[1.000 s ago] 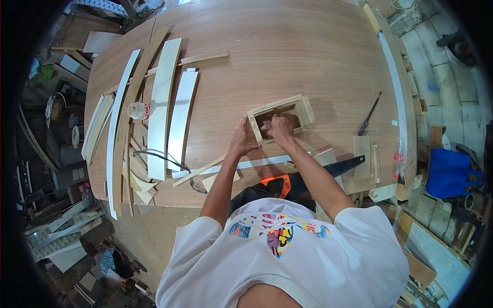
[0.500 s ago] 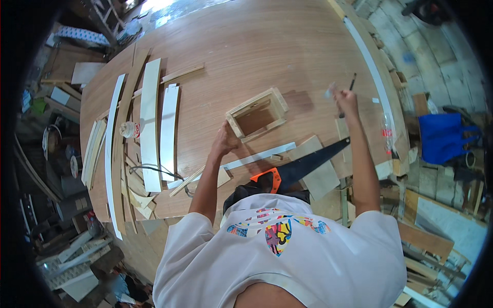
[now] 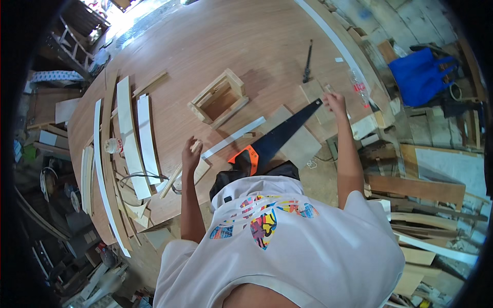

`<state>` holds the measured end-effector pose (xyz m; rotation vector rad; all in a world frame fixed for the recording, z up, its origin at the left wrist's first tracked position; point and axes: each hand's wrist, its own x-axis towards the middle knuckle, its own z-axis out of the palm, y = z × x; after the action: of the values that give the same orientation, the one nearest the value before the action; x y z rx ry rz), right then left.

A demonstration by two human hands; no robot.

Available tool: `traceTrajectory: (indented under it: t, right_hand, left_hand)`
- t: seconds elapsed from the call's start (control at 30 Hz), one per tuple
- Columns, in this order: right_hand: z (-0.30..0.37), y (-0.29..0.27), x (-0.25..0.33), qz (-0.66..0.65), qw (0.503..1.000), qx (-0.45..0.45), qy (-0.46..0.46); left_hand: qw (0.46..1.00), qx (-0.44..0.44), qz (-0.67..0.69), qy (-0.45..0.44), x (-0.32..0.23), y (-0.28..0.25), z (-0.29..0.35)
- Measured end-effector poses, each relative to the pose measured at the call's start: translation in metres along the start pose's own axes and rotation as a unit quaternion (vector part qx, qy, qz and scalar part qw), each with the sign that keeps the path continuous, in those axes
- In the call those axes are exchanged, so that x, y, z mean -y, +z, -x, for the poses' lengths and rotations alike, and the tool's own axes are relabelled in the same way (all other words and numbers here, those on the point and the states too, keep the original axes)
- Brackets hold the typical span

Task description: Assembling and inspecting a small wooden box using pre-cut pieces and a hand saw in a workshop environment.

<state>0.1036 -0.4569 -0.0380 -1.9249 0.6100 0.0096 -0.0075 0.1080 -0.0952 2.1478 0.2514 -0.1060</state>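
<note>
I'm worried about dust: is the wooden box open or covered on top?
Open: the wooden box has no lid across its top, and its inside shows.

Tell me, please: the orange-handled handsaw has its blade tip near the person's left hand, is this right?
Only the hand is wrong: in the head view, the orange-handled handsaw has its blade tip near the person's right hand.

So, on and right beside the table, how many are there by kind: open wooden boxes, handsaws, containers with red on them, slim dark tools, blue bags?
Open wooden box: 1
Handsaw: 1
Containers with red on them: 2 (clear bottle at right, jar at left)
Slim dark tool: 1
Blue bag: 1
Total: 6
</note>
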Motion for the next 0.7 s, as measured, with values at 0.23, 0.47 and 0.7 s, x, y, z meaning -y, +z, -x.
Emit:
traceTrajectory:
  t: [0.23, 0.47, 0.7]
  right_hand:
    - [0.094, -0.086, -0.13, -0.031, 0.982, -0.097, 0.161]
    - [0.066, -0.075, -0.161, 0.217, 0.965, -0.106, 0.103]
    - [0.021, -0.057, -0.164, 0.241, 0.966, -0.076, -0.054]
  left_hand:
    - [0.999, 0.003, 0.025, -0.044, -0.001, 0.008, 0.056]
    - [0.979, 0.154, -0.118, -0.065, -0.039, 0.077, 0.066]
    - [0.967, 0.098, -0.226, -0.061, -0.086, 0.113, 0.085]
